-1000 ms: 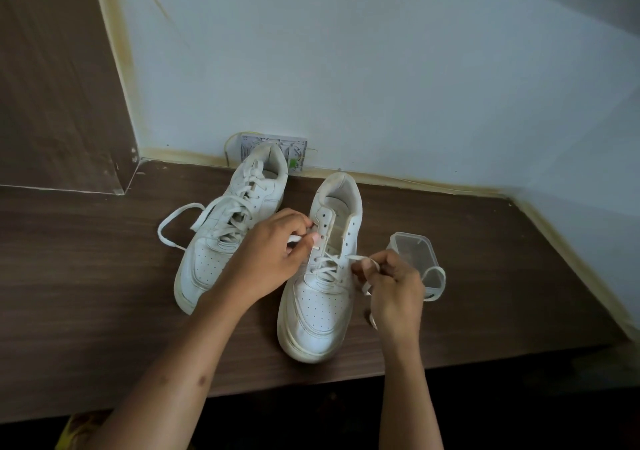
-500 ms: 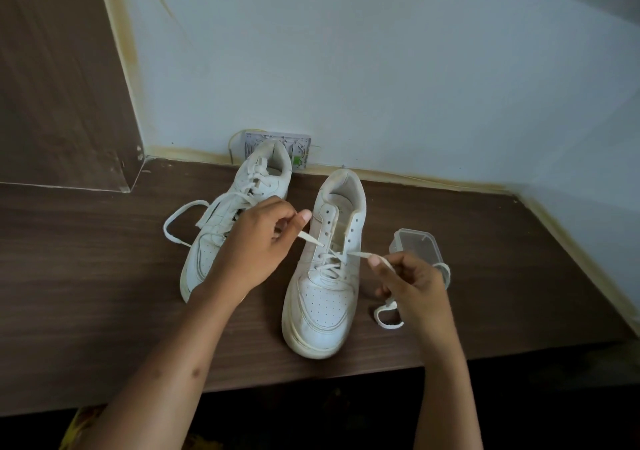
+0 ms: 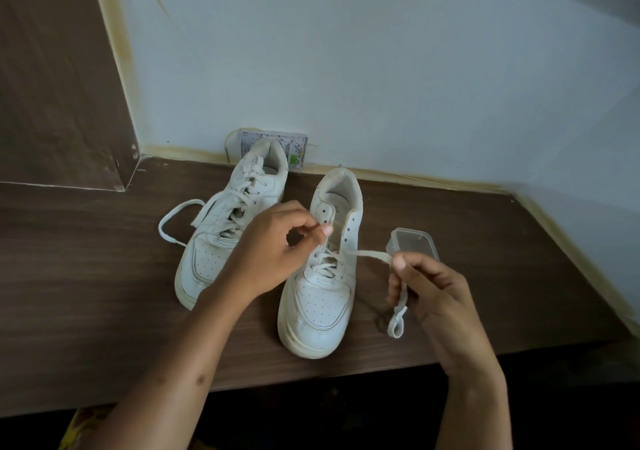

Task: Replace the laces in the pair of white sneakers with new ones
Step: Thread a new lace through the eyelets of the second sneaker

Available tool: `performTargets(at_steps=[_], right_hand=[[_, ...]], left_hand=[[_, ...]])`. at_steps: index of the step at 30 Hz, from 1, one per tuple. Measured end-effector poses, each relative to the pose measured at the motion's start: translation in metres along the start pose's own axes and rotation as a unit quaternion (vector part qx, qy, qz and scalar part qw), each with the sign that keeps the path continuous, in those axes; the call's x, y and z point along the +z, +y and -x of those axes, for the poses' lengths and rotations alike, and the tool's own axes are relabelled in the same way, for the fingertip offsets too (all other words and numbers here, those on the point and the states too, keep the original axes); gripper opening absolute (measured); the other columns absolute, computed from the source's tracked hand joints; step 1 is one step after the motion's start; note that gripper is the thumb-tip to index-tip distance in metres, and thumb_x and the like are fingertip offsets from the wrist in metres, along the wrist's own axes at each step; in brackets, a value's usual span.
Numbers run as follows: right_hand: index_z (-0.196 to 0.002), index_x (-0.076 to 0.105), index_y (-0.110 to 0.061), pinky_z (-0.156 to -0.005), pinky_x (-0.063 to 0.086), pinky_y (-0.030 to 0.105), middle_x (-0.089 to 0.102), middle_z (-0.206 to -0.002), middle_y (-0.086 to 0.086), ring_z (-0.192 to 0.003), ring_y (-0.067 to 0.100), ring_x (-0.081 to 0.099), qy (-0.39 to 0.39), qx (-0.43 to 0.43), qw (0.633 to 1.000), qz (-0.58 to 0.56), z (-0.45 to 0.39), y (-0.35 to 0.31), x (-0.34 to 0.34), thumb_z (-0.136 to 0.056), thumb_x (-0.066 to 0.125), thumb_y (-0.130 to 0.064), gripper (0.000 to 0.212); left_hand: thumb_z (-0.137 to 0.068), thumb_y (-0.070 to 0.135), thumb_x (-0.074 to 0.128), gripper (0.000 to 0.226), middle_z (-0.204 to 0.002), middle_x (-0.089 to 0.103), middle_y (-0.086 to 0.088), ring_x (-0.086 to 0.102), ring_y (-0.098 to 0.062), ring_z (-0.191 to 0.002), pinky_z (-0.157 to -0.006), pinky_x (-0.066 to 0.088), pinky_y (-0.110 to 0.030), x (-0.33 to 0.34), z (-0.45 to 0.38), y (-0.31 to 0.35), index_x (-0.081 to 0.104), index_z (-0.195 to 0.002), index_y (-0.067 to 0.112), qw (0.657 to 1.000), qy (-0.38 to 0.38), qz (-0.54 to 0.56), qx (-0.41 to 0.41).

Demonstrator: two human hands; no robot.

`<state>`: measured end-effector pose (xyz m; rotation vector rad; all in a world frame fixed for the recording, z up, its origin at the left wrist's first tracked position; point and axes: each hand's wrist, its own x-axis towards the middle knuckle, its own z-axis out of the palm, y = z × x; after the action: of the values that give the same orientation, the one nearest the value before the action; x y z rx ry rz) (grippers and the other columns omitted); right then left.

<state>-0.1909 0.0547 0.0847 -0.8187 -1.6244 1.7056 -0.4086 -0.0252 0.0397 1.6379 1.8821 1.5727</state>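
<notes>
My left hand has its grip closed around one end of the lace, pinched between thumb and fingertips just over the left row of eyelets of the near sneaker. My right hand grasps the other end of the same lace: the strand leaves the right side of the shoe, goes across to my thumb, and then hangs down from my fingers in a small loop above the desk.

The near sneaker stands on the desk with its toe toward me. Only its lower eyelets are laced; the upper holes are open and the tongue is visible.

The second sneaker stands just beside it on the left, partly hidden behind my left hand. It is laced up to the top, and one loose end of its lace lies in a curve on the desk to the left.

A small clear plastic box lies on the desk behind my right hand. At the wall behind the far shoe I see a wall socket plate, partly covered by the heel.
</notes>
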Motion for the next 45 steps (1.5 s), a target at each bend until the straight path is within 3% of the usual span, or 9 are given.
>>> performTargets(at_steps=[10, 16, 20, 23, 27, 31, 36, 41, 45], right_hand=[[-0.127, 0.058, -0.005, -0.09, 0.054, 0.025, 0.068, -0.122, 0.014, -0.109, 0.022, 0.068, -0.005, -0.07, 0.984, -0.163, 0.002, -0.015, 0.015, -0.082, 0.052, 0.007, 0.047], [-0.127, 0.057, -0.007, -0.091, 0.053, 0.024, 0.068, -0.123, 0.01, -0.115, 0.019, 0.065, 0.065, -0.104, 0.976, -0.179, -0.001, -0.016, 0.01, -0.082, 0.052, 0.005, 0.047], [-0.13, 0.055, -0.005, -0.095, 0.051, 0.028, 0.064, -0.129, 0.011, -0.12, 0.023, 0.061, 0.052, -0.095, 0.974, -0.197, 0.0, -0.015, 0.009, -0.089, 0.047, -0.003, 0.042], [-0.132, 0.053, -0.005, -0.101, 0.048, 0.032, 0.062, -0.133, 0.01, -0.126, 0.023, 0.057, 0.011, -0.094, 0.982, -0.165, 0.0, -0.014, 0.014, -0.092, 0.044, -0.003, 0.041], [-0.132, 0.055, -0.005, -0.101, 0.049, 0.033, 0.063, -0.132, 0.008, -0.125, 0.023, 0.059, 0.005, -0.118, 0.989, -0.084, -0.003, -0.01, 0.015, -0.09, 0.051, 0.001, 0.042], [-0.126, 0.06, -0.004, -0.094, 0.053, 0.031, 0.069, -0.121, 0.008, -0.115, 0.022, 0.065, 0.1, -0.125, 0.984, -0.077, -0.006, -0.006, 0.009, -0.082, 0.06, 0.0, 0.044], [-0.116, 0.066, -0.005, -0.082, 0.058, 0.025, 0.074, -0.104, 0.015, -0.097, 0.021, 0.072, 0.272, -0.047, 0.954, -0.114, -0.008, 0.007, -0.007, -0.082, 0.066, 0.0, 0.034], [-0.103, 0.071, -0.027, -0.066, 0.047, 0.007, 0.07, -0.094, -0.002, -0.076, 0.004, 0.068, 0.351, -0.069, 0.884, 0.3, -0.009, 0.021, -0.005, -0.086, 0.073, -0.021, 0.018], [-0.119, 0.067, -0.025, -0.057, 0.05, 0.018, 0.07, -0.107, -0.007, -0.07, 0.004, 0.064, 0.115, -0.123, 0.967, 0.194, -0.013, 0.011, 0.018, -0.088, 0.07, -0.017, 0.032]], left_hand=[[-0.093, 0.022, 0.066, 0.038, -0.115, 0.069, 0.001, 0.061, -0.012, -0.117, -0.108, 0.042, -0.035, 0.038, 0.013, 0.053, 0.056, -0.129, 0.017, 0.914, -0.254, 0.302, -0.087], [-0.101, 0.015, 0.049, 0.035, -0.072, 0.057, 0.001, 0.065, -0.019, -0.095, -0.093, 0.046, -0.024, 0.02, 0.012, 0.054, 0.049, -0.135, 0.01, 0.84, -0.376, 0.365, -0.138], [-0.093, 0.026, 0.058, 0.042, -0.107, 0.064, 0.01, 0.061, -0.005, -0.111, -0.098, 0.046, -0.022, 0.021, 0.011, 0.055, 0.05, -0.135, 0.024, 0.882, -0.287, 0.341, -0.151], [-0.091, 0.025, 0.064, 0.064, -0.135, 0.058, 0.007, 0.051, 0.0, -0.127, -0.105, 0.042, -0.023, 0.033, 0.013, 0.057, 0.033, -0.146, 0.029, 0.877, -0.252, 0.373, -0.17], [-0.095, 0.017, 0.062, 0.063, -0.116, 0.068, -0.014, 0.063, -0.014, -0.114, -0.105, 0.045, -0.032, 0.04, 0.016, 0.054, 0.029, -0.149, 0.026, 0.863, -0.285, 0.375, -0.183], [-0.099, 0.018, 0.054, 0.045, -0.065, 0.056, 0.006, 0.065, -0.012, -0.08, -0.093, 0.049, -0.024, 0.024, 0.011, 0.05, 0.042, -0.142, 0.023, 0.865, -0.309, 0.36, -0.163], [-0.096, 0.025, 0.051, 0.034, -0.068, 0.052, 0.004, 0.061, -0.019, -0.077, -0.088, 0.053, -0.028, -0.011, 0.001, 0.031, 0.058, -0.13, 0.025, 0.924, -0.158, 0.321, -0.131], [-0.1, 0.026, 0.048, 0.028, -0.07, 0.052, 0.002, 0.052, -0.008, -0.069, -0.069, 0.048, -0.025, -0.015, 0.002, 0.019, 0.056, -0.127, 0.028, 0.98, -0.036, 0.192, -0.038], [-0.102, 0.034, 0.045, 0.03, -0.073, 0.058, -0.006, 0.06, -0.023, -0.07, -0.069, 0.052, -0.042, -0.002, 0.004, 0.022, 0.05, -0.132, 0.035, 0.992, -0.1, 0.073, 0.036]])
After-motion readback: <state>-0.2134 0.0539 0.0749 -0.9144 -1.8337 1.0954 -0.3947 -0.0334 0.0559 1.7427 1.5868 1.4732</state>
